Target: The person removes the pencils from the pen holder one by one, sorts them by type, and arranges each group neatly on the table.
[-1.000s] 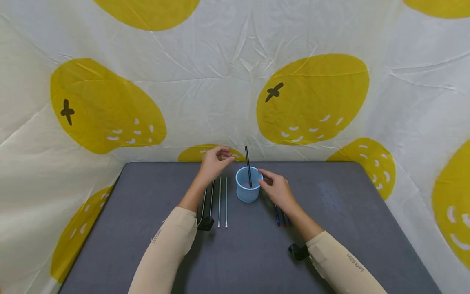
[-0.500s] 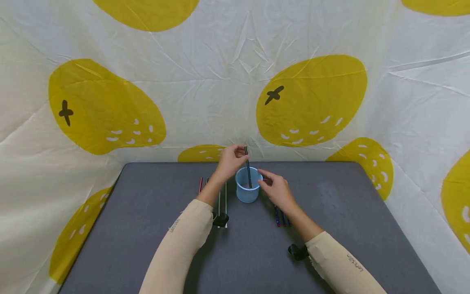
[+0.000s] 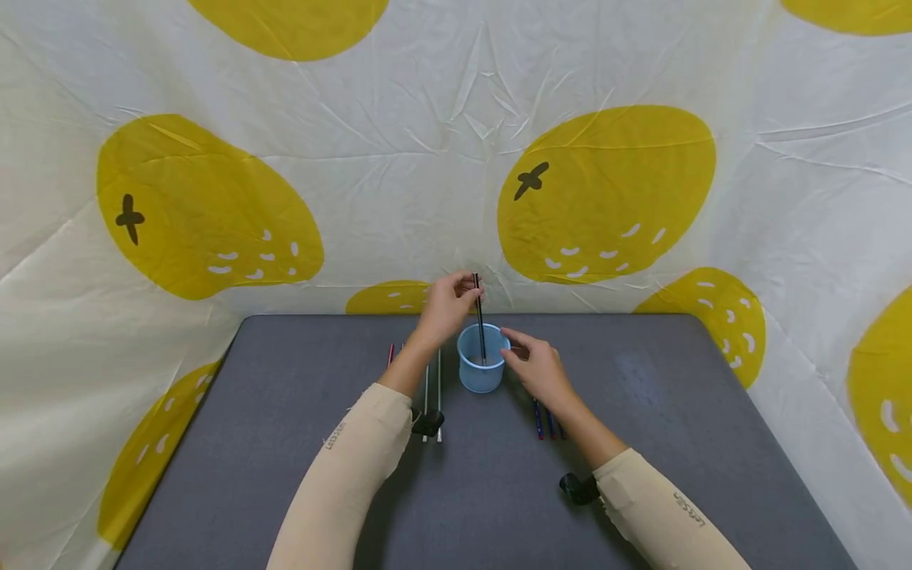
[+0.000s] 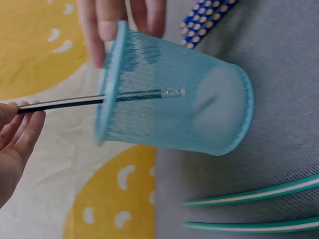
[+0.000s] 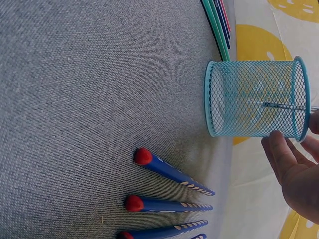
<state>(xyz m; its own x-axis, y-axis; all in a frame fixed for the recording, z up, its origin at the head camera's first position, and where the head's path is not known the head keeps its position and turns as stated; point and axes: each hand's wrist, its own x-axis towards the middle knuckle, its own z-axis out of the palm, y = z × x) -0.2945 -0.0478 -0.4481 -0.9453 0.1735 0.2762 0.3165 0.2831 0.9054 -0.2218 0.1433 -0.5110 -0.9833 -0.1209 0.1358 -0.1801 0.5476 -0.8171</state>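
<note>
My left hand (image 3: pixel 446 307) pinches the upper end of a black-and-white striped pencil (image 4: pixel 65 103). The pencil's lower end, with a silver ferrule, is inside a light blue mesh pencil cup (image 3: pixel 480 379), above the cup's floor in the left wrist view. The cup stands upright on the table. At its right side my right hand (image 3: pixel 539 368) holds the rim, the thumb and fingers set round the edge. In the right wrist view the fingertips (image 5: pixel 277 137) lie against the mesh wall.
Two green-and-white striped pencils (image 4: pixel 249 196) lie left of the cup. Beside them a red pencil (image 3: pixel 390 354) and a dark one are partly hidden by the left forearm. Several blue dotted pencils with red ends (image 5: pixel 172 205) lie right of the cup, on the grey table (image 3: pixel 492 507).
My left hand has come in from the left, taken hold of the striped pencil in the cup and raised it slightly. My right hand has stayed at the cup's rim.
</note>
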